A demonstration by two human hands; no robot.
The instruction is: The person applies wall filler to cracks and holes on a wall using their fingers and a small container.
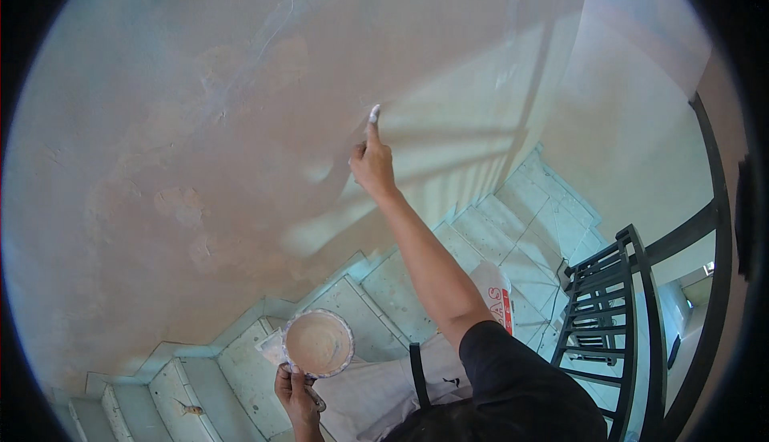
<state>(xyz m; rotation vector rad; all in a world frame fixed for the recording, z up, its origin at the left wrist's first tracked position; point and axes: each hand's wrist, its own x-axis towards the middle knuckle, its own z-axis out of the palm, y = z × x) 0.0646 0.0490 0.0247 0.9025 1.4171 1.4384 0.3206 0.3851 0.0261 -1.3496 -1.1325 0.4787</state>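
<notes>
As hand point(298, 394) holds tub point(351, 342), finger point(373, 129) points.

Black sleeve point(521, 370) (short), pale clothing point(360, 402) below

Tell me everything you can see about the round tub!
The tub is round and open-topped, maybe plastic. Its whitish rim looks smeared, with bluish marks. Creamy, pinkish-beige paste inside has swirls on top. It's held over the stairs, opening facing up. The left hand grips its near side; its bottom is hidden.
</notes>
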